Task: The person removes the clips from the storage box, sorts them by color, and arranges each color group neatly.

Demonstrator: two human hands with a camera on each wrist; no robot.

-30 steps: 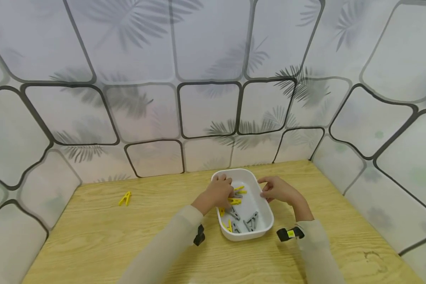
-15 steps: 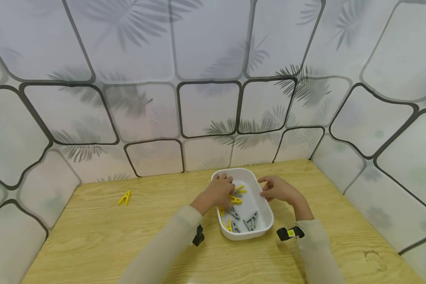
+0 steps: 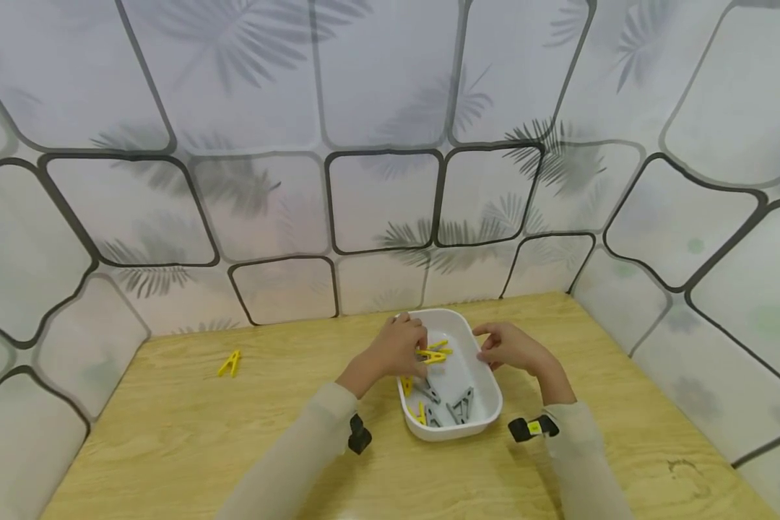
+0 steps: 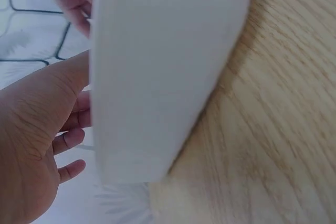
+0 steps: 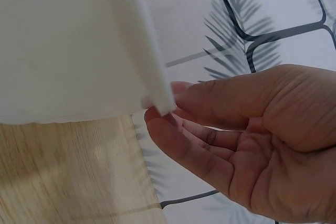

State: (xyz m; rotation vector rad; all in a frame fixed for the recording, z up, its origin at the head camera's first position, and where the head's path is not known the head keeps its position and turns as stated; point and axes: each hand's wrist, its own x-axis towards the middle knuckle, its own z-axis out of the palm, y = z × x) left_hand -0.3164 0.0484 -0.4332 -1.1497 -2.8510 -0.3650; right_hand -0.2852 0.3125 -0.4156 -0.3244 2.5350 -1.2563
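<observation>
A white plastic tray (image 3: 473, 375) holds several yellow and grey clothespins. My left hand (image 3: 396, 350) reaches over its left rim and pinches a yellow clothespin (image 3: 437, 357) inside. In the left wrist view the tray wall hides the fingertips of my left hand (image 4: 37, 124). On the opposite side, my right hand (image 3: 512, 348) grips the tray's right rim between thumb and fingers. The right wrist view shows my right hand (image 5: 247, 135) pinching that rim close up. Grey clothespins (image 3: 461, 406) lie in the tray's near end.
A lone yellow clothespin (image 3: 230, 363) lies on the wooden table (image 3: 169, 433), well left of the tray. Patterned cloth walls (image 3: 383, 202) enclose the table at the back and sides. A dark mark (image 3: 685, 466) shows on the table's right part.
My left hand has shifted slightly up and left, and the yellow clothespin at its fingertips has risen with it. My right hand and the tray stay in place.
</observation>
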